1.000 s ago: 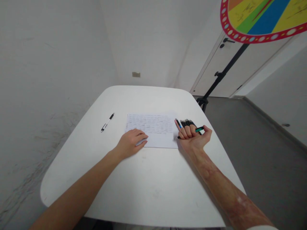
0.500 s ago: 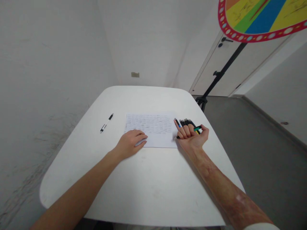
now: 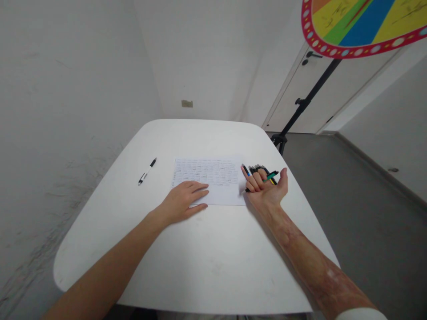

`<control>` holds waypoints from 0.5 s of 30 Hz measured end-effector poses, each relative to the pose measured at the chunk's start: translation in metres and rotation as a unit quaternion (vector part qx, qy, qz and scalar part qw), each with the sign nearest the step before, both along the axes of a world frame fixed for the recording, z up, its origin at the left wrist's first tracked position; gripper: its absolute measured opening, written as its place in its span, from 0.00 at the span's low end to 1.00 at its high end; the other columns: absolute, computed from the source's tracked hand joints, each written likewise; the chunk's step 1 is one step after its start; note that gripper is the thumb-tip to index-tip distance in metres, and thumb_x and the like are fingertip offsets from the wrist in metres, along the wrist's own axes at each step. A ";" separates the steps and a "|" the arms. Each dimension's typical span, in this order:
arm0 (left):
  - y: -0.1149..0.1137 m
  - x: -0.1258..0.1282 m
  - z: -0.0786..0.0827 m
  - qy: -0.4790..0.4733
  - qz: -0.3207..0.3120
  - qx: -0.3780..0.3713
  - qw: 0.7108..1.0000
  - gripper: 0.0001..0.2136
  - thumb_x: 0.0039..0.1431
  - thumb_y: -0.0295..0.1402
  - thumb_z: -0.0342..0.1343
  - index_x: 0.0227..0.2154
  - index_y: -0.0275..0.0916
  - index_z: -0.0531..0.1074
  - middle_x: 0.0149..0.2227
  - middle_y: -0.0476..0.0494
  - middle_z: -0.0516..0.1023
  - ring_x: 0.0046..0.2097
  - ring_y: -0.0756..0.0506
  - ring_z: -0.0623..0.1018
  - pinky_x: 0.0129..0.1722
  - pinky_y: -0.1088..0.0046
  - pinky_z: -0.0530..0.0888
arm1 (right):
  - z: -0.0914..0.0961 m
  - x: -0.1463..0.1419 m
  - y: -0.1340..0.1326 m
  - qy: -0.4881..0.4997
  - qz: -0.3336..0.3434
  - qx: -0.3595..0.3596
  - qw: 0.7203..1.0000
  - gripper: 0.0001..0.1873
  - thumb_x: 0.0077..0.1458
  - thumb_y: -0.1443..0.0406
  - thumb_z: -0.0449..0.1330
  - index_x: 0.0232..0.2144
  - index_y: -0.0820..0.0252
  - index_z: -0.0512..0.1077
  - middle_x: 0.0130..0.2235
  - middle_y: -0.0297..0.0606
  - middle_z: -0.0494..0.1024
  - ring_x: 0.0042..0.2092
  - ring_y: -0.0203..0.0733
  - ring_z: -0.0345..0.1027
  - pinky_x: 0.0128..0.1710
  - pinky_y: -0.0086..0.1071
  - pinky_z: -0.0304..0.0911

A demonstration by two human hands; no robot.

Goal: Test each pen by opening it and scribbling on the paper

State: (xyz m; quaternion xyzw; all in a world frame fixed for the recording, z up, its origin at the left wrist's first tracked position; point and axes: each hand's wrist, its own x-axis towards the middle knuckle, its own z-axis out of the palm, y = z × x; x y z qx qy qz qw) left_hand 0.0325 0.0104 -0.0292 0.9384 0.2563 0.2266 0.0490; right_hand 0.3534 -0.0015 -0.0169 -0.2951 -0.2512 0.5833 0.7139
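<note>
A sheet of paper [image 3: 213, 171] covered with handwritten lines lies on the white table. My left hand [image 3: 187, 200] rests flat over its lower left corner, fingers spread and nothing held. To the right of the sheet, my right hand [image 3: 265, 186] is turned palm up with its fingers curled and thumb raised. A green and black pen [image 3: 271, 176] sticks out from these curled fingers. By the little finger shows a pen with a blue part [image 3: 246, 170]; whether it is held too, I cannot tell. Several dark pens [image 3: 256, 168] lie just behind this hand, partly hidden by it.
A white and black pen [image 3: 147, 172] lies on the left of the table [image 3: 207, 266]. Past the table's right edge stands a colourful wheel [image 3: 363, 26] on a black stand [image 3: 307, 102], in front of a door. Walls rise behind and at left.
The fingers of my left hand have spread and stretched out over the paper. In my right hand, the thumb has come away from the green pen, which now tilts upward.
</note>
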 end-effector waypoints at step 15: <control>-0.003 -0.007 0.010 0.065 0.068 0.042 0.995 0.16 0.75 0.46 0.61 0.54 0.41 0.82 0.60 0.38 0.84 0.57 0.36 0.84 0.54 0.55 0.82 | -0.010 -0.025 -0.002 -0.311 -0.027 0.004 0.950 0.31 0.70 0.40 0.52 0.37 0.53 0.84 0.26 0.35 0.77 0.24 0.42 0.66 0.39 0.45 0.73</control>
